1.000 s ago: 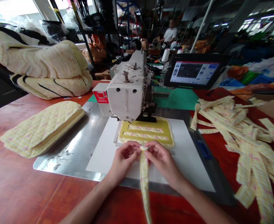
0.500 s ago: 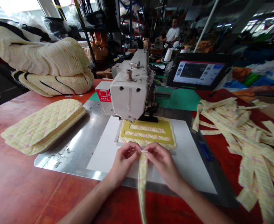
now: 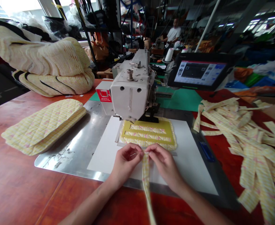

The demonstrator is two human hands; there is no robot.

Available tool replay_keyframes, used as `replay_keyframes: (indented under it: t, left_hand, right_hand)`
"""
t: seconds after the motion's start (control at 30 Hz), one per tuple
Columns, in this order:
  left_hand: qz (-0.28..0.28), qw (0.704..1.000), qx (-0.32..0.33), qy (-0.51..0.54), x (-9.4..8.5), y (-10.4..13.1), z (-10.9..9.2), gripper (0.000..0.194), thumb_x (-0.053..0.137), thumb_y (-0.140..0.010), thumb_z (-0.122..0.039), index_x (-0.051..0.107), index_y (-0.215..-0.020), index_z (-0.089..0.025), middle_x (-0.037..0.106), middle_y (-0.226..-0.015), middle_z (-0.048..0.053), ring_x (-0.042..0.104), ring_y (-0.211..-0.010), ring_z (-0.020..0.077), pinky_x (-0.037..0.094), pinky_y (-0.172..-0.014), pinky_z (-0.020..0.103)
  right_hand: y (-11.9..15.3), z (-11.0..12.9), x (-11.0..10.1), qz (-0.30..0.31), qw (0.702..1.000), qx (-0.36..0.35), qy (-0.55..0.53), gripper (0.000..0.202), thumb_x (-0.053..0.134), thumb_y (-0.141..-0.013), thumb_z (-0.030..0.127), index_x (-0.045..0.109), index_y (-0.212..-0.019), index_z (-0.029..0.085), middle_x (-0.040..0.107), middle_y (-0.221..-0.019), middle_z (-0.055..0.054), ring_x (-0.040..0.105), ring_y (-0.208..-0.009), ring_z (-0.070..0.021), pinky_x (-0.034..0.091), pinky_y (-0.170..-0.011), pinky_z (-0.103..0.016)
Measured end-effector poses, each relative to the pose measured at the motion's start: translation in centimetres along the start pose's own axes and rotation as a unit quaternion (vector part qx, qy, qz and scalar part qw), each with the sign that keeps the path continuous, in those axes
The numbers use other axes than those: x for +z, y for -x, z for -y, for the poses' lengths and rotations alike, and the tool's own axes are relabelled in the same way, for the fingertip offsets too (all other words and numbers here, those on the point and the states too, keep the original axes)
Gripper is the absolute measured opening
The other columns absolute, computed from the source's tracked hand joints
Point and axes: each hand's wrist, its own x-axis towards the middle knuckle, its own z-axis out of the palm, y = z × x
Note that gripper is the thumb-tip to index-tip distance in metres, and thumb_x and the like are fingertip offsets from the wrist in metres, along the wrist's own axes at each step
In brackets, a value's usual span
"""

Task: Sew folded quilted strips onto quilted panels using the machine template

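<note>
Between my left hand (image 3: 127,161) and my right hand (image 3: 162,162), a yellow checked fabric strip (image 3: 146,170) is pinched at its top end. Both hands are closed, thumbs against fingers, and the strip hangs down past the table's front edge. Just beyond my fingertips lies a quilted yellow fabric piece (image 3: 174,139) with rounded corners. A mustard-coloured template (image 3: 149,132) with two long slots rests on it, and the quilting shows through the slots. Both lie on a white sheet (image 3: 102,156) under the head of a sewing machine (image 3: 129,97).
At left is a stack of quilted pieces (image 3: 43,125), with a taller bundled pile (image 3: 50,65) behind. Many loose fabric strips (image 3: 252,150) lie at right beside a blue-handled tool (image 3: 206,150). A control screen (image 3: 199,73) stands behind them. A person (image 3: 173,35) is in the far background.
The strip's hanging tail has swung to the right, and its upper part has shifted slightly right between my fingers. Both hands stay almost in place, still pinching its end.
</note>
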Motion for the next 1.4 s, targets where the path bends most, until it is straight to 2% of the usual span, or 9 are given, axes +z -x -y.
replay_keyframes:
  t: [0.3,0.6,0.83,1.0,1.1,1.17,1.23,1.3,1.4]
  left_hand:
    - [-0.028,0.999,0.015,0.021,0.3,0.3,0.1,0.027,0.086,-0.080,-0.035,0.069,-0.091,-0.016,0.070,-0.086,0.002,0.066,-0.082,0.0133,0.055,-0.078,0.022]
    - [-0.031,0.997,-0.071,0.017,0.0,0.0,0.1,0.036,0.087,-0.075,-0.043,0.077,-0.094,-0.014,0.077,-0.091,0.008,0.071,-0.082,0.0196,0.059,-0.082,0.032]
    - [-0.051,0.998,-0.038,0.013,0.5,0.4,0.0,0.035,0.087,-0.074,-0.045,0.076,-0.086,-0.015,0.073,-0.079,0.004,0.066,-0.072,0.0163,0.058,-0.074,0.028]
    - [-0.063,0.997,-0.025,0.031,1.2,0.8,-0.1,0.032,0.086,-0.077,-0.043,0.075,-0.085,-0.015,0.073,-0.080,0.003,0.066,-0.076,0.0152,0.056,-0.078,0.026]
    - [-0.060,0.997,-0.023,0.042,1.3,1.1,0.1,0.030,0.084,-0.079,-0.043,0.074,-0.087,-0.015,0.073,-0.083,0.003,0.067,-0.078,0.0156,0.056,-0.079,0.025]
    - [-0.046,0.998,-0.030,0.029,1.0,1.2,0.1,0.030,0.083,-0.081,-0.043,0.075,-0.088,-0.015,0.074,-0.084,0.004,0.068,-0.080,0.0171,0.055,-0.080,0.027]
    - [-0.037,0.999,-0.034,0.005,0.5,1.1,0.0,0.031,0.082,-0.082,-0.045,0.076,-0.092,-0.016,0.076,-0.090,0.006,0.069,-0.085,0.0197,0.055,-0.082,0.029]
    - [-0.037,0.999,-0.025,-0.025,-0.1,0.8,-0.4,0.032,0.080,-0.082,-0.046,0.076,-0.094,-0.017,0.077,-0.096,0.008,0.071,-0.091,0.0224,0.055,-0.087,0.031]
    - [-0.042,0.995,-0.003,-0.086,-1.4,0.3,-1.1,0.032,0.075,-0.085,-0.049,0.075,-0.091,-0.017,0.077,-0.080,0.006,0.071,-0.080,0.0215,0.054,-0.082,0.031]
  right_hand:
    - [0.1,-0.7,0.3,0.004,0.996,0.085,-0.036,0.035,0.076,-0.086,0.054,0.069,-0.088,0.019,0.067,-0.082,-0.002,0.061,-0.076,-0.0156,0.050,-0.070,-0.026]
    - [0.0,-0.4,0.1,-0.014,0.997,0.070,-0.034,0.035,0.075,-0.086,0.054,0.070,-0.084,0.020,0.064,-0.074,0.000,0.058,-0.071,-0.0149,0.047,-0.067,-0.025]
    - [0.4,-0.5,0.5,-0.027,0.993,0.097,-0.067,0.038,0.077,-0.083,0.058,0.071,-0.091,0.021,0.074,-0.092,-0.005,0.068,-0.089,-0.0209,0.053,-0.081,-0.030]
    - [1.0,0.0,0.9,-0.039,0.982,0.138,-0.123,0.035,0.082,-0.081,0.052,0.074,-0.095,0.021,0.075,-0.096,-0.006,0.070,-0.090,-0.0217,0.056,-0.079,-0.031]
    - [0.8,1.0,0.1,-0.021,0.990,0.120,-0.066,0.030,0.078,-0.085,0.050,0.075,-0.093,0.021,0.075,-0.092,-0.006,0.071,-0.086,-0.0224,0.057,-0.077,-0.033]
    - [0.2,2.3,-1.0,-0.009,0.997,0.048,0.061,0.023,0.075,-0.089,0.046,0.076,-0.091,0.023,0.075,-0.089,-0.006,0.071,-0.083,-0.0237,0.057,-0.076,-0.036]
    - [-0.8,3.7,-2.1,-0.001,0.971,-0.079,0.227,0.014,0.070,-0.094,0.039,0.077,-0.093,0.026,0.075,-0.091,-0.007,0.070,-0.085,-0.0259,0.057,-0.080,-0.040]
    - [-2.2,4.7,-2.5,0.021,0.907,-0.198,0.371,0.016,0.060,-0.099,0.030,0.076,-0.101,0.027,0.074,-0.095,-0.009,0.068,-0.092,-0.0284,0.054,-0.090,-0.046]
    - [-5.3,4.2,-1.6,0.091,0.809,-0.281,0.508,0.031,0.044,-0.104,0.019,0.075,-0.106,0.022,0.072,-0.091,-0.012,0.065,-0.092,-0.0287,0.052,-0.091,-0.046]
